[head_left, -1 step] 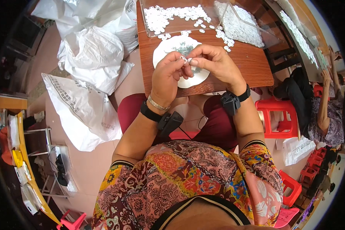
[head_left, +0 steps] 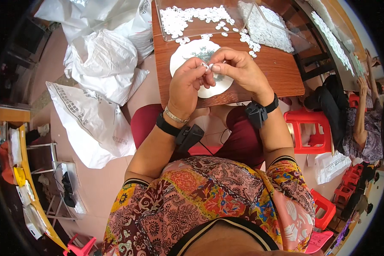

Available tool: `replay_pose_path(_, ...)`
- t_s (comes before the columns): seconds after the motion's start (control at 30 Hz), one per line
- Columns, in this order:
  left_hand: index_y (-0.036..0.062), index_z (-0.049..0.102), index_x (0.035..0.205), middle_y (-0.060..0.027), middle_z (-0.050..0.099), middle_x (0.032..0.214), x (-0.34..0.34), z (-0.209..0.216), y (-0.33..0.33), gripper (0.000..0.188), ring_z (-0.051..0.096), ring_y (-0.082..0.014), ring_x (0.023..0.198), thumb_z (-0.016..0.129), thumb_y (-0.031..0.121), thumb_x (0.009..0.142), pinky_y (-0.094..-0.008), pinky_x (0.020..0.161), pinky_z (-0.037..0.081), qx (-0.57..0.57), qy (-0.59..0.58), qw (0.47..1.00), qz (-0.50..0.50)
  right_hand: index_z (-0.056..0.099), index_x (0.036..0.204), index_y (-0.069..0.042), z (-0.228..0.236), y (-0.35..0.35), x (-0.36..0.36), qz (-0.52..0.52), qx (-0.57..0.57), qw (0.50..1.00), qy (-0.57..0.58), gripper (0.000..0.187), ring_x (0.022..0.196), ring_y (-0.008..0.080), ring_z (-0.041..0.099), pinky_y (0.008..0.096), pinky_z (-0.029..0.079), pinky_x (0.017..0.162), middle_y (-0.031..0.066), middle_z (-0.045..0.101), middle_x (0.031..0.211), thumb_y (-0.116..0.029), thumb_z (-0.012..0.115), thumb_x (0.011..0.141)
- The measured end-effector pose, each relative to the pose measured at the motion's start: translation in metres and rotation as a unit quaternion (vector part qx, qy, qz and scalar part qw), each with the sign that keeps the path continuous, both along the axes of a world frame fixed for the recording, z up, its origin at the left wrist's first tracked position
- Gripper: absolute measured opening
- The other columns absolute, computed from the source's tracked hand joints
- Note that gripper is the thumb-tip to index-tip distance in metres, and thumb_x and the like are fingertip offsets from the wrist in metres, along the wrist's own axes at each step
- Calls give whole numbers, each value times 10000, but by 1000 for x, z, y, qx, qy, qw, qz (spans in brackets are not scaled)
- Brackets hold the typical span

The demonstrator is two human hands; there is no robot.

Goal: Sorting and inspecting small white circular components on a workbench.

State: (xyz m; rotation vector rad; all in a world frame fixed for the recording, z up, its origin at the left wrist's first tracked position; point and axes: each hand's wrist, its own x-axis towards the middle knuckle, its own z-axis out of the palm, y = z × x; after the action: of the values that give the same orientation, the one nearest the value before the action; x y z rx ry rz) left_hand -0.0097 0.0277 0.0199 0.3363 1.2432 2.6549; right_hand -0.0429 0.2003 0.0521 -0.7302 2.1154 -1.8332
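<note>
Over the near part of a brown wooden table [head_left: 271,74], my two hands meet fingertip to fingertip. Between the thumb and fingers of my left hand [head_left: 184,85] is a small white ring-like plastic piece [head_left: 205,66]. My right hand [head_left: 243,70] pinches a small white piece [head_left: 211,67] right beside it, thumb on top. Whether the two pieces are joined cannot be made out. Below the hands lies a round white plate [head_left: 179,55] with a grey-green printed picture, partly covered by my fingers.
Loose white oval pieces [head_left: 173,25] fill a clear tray at the back left. More white pieces [head_left: 264,32] heap up at the back right, with several scattered pieces [head_left: 249,42] before them. White sacks [head_left: 104,59] stand left; a red stool [head_left: 308,147] and another person [head_left: 362,128] are right.
</note>
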Motion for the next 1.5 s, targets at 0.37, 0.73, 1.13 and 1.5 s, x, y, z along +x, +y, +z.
replay_pose_path(0.37, 11, 531, 788, 5, 493, 615, 5, -6, 4, 123, 435, -57, 572, 520, 109, 860, -216, 517, 352, -203, 10, 968, 147, 635, 1030, 13, 2, -4, 0, -88, -46, 992, -72, 184, 670, 62, 573, 192, 480, 640, 20, 638, 797, -86, 609, 877)
replay_pose_path(0.73, 8, 536, 771, -2, 493, 601, 5, -8, 5, 130, 431, -68, 557, 524, 109, 851, -233, 516, 358, -221, 5, 965, 142, 644, 1011, 23, 3, -7, 3, -87, -8, 995, -45, 172, 664, 63, 564, 190, 468, 628, 17, 628, 777, -63, 620, 865)
replay_pose_path(1.13, -6, 539, 766, -38, 507, 568, 5, -14, 7, 187, 464, -108, 540, 524, 168, 834, -279, 515, 389, -267, 36, 949, 165, 645, 1000, 30, 1, -7, 2, -84, -11, 995, -53, 160, 656, 72, 555, 203, 464, 629, 22, 624, 760, -52, 593, 873)
replay_pose_path(1.5, -8, 538, 772, -80, 486, 562, 5, -15, 6, 183, 460, -136, 530, 510, 165, 826, -304, 514, 386, -272, 42, 946, 172, 650, 996, 12, 2, -7, 0, -82, -19, 992, -97, 156, 648, 71, 560, 196, 465, 627, 28, 637, 771, -67, 606, 868)
